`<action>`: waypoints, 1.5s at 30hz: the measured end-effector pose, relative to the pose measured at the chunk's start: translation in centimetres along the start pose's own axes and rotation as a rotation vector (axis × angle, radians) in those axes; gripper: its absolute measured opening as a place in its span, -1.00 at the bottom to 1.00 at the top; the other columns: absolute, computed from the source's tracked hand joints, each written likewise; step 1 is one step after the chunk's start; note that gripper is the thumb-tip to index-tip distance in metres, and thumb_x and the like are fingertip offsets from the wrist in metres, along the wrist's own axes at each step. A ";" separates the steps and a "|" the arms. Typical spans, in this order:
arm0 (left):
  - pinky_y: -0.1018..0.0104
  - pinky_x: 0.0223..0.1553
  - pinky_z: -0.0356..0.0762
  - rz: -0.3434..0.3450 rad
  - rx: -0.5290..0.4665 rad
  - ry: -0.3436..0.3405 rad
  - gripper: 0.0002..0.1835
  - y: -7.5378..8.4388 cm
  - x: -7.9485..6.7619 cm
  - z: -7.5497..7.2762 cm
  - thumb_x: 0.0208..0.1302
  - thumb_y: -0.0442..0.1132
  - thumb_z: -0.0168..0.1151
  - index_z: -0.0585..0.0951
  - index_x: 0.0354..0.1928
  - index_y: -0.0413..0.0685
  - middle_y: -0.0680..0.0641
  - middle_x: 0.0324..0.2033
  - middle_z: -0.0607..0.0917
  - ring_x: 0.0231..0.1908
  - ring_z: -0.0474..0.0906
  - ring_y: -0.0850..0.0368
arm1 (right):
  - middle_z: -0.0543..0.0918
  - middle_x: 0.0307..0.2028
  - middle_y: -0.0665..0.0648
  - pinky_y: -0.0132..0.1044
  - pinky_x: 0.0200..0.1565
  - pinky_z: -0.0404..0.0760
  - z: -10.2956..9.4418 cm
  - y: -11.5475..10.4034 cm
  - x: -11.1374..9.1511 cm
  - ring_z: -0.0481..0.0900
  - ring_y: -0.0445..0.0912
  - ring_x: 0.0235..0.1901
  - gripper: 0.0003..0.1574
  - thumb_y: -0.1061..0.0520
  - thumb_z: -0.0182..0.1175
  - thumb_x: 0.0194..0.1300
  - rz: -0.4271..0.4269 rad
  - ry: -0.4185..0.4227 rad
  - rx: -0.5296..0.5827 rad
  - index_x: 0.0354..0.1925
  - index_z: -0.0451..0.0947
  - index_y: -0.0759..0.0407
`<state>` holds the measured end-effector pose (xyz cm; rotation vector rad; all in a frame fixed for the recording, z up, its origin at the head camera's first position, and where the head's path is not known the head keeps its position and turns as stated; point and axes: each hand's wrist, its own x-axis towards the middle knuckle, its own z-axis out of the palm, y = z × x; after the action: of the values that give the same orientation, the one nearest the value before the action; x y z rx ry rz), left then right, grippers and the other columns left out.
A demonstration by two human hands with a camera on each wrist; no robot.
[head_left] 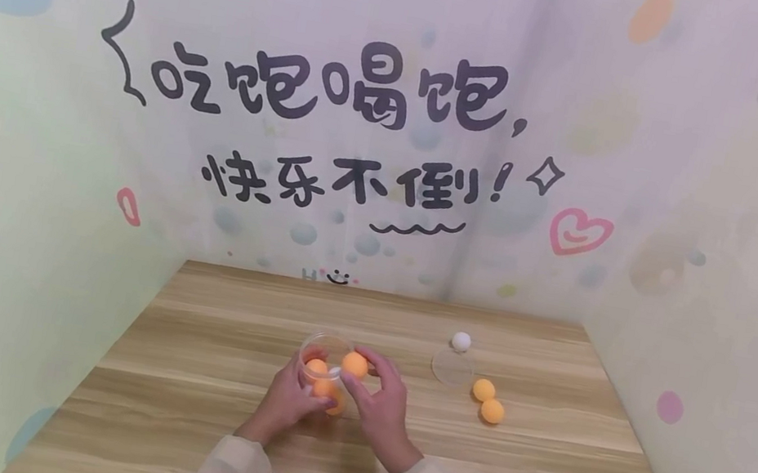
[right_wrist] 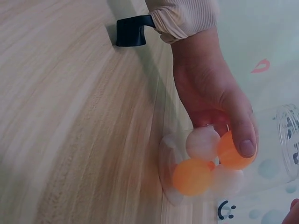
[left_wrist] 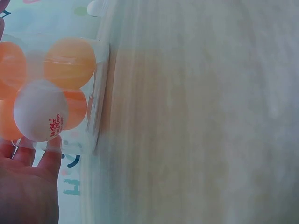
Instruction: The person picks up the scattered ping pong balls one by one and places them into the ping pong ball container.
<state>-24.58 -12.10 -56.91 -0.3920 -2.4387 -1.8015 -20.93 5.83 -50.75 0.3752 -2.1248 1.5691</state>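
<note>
My left hand (head_left: 284, 402) grips a clear plastic jar (right_wrist: 268, 128) standing on the wooden table, its thumb across the near side. Orange and white ping-pong balls fill the lower part of the jar; one white ball (left_wrist: 41, 111) carries red print. At the jar's rim, my right hand (head_left: 387, 407) pinches an orange ping-pong ball (head_left: 354, 365) between thumb and fingers. Only a fingertip of the right hand shows at the edge of the right wrist view.
Right of the jar, a clear round lid (head_left: 453, 368) lies on the table (head_left: 250, 299). A white ball (head_left: 461, 341) sits just behind it, and two orange balls (head_left: 484, 390) lie to its right. Printed walls (head_left: 714, 281) enclose the table at the back and sides.
</note>
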 end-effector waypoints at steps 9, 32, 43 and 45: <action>0.09 0.13 0.48 -0.008 0.002 0.001 -0.11 -0.1 0.0 0.0 -0.11 -0.11 0.61 0.32 0.28 0.13 -0.04 0.19 0.49 0.08 0.48 0.03 | 0.61 0.05 -0.07 -0.02 -0.01 0.48 0.3 -0.2 0.6 0.50 -0.08 -0.06 -0.48 0.01 0.39 0.18 0.028 -0.034 -0.009 0.11 0.57 0.01; 0.17 0.10 0.51 -0.027 -0.011 0.002 -0.10 0.0 0.0 0.0 -0.13 -0.08 0.62 0.31 0.28 0.16 -0.01 0.15 0.51 0.06 0.51 0.06 | 0.59 0.09 -0.01 0.03 0.08 0.49 1.3 -1.0 1.9 0.45 -0.05 0.10 -0.48 0.07 0.36 0.23 0.044 -0.102 -0.049 0.14 0.54 0.10; 0.30 0.04 0.53 0.022 -0.041 -0.038 -0.16 2.8 -0.7 -0.7 -0.06 -0.18 0.59 0.32 0.26 -0.01 -0.05 0.11 0.53 -0.02 0.52 0.10 | 0.57 0.09 0.02 0.05 0.09 0.48 1.8 -1.3 1.9 0.46 0.00 0.09 -0.49 0.04 0.38 0.21 0.112 -0.138 -0.082 0.12 0.55 0.03; 0.34 0.04 0.52 0.028 -0.033 -0.040 -0.16 3.3 -0.8 -0.9 -0.06 -0.18 0.59 0.32 0.26 -0.02 -0.04 0.10 0.54 -0.02 0.52 0.13 | 0.57 0.08 0.03 0.06 0.08 0.48 1.9 -1.2 2.0 0.46 0.01 0.08 -0.50 0.06 0.38 0.20 0.107 -0.141 -0.079 0.11 0.56 0.03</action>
<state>-23.04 -12.15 -53.81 -0.4672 -2.4194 -1.8426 -22.40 3.77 -49.16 0.3600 -2.3416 1.5520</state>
